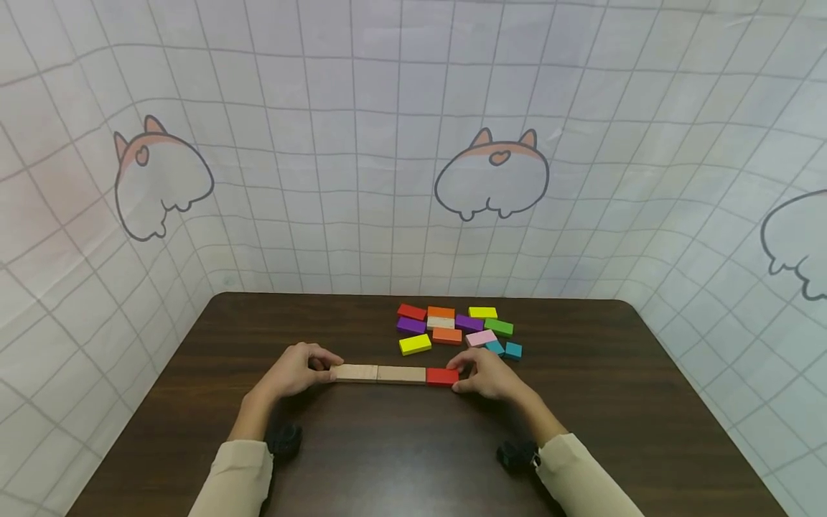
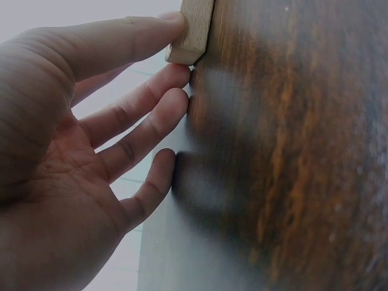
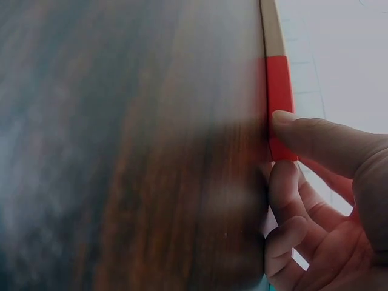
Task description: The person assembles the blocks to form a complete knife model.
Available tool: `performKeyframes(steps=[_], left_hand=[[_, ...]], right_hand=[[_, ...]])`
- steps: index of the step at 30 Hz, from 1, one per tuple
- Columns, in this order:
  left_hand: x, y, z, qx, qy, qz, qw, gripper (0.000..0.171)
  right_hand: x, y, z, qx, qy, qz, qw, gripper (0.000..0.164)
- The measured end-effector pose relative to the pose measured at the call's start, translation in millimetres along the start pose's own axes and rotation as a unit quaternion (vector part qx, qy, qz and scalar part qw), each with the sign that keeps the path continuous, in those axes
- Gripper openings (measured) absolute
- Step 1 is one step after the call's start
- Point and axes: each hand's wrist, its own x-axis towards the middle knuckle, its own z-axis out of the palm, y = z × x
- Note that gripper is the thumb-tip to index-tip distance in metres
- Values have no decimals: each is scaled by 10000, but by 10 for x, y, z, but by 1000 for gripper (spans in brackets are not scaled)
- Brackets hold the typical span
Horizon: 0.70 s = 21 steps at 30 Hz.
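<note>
Two plain wooden blocks and a red block (image 1: 442,377) lie end to end in one straight row on the table. My left hand (image 1: 298,370) pinches the left end of the first wooden block (image 1: 356,372) between thumb and fingers, its other fingertips resting on the tabletop in the left wrist view. The second wooden block (image 1: 402,374) sits in the middle of the row, with neither hand on it. At the other end my right hand (image 1: 489,373) pinches the red block, the thumb on its near side in the right wrist view.
Behind the row lies a loose group of coloured blocks, among them a yellow block (image 1: 415,345), an orange block (image 1: 447,336) and a green block (image 1: 499,327). The dark wooden table (image 1: 400,459) ends at a white gridded cloth backdrop (image 1: 362,179).
</note>
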Motion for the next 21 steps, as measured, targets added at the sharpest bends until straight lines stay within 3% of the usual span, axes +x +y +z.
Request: performKeyframes(steps=[13,21], left_hand=[[-18,7,23,-73,12,-88,9999,21],[-16,6,15,-101,24,-103,9999,21]], right_hand=[[-20,-17,13,44,-5,77,10000,29],[-50,-2,5,49,-80,-88,9999,35]])
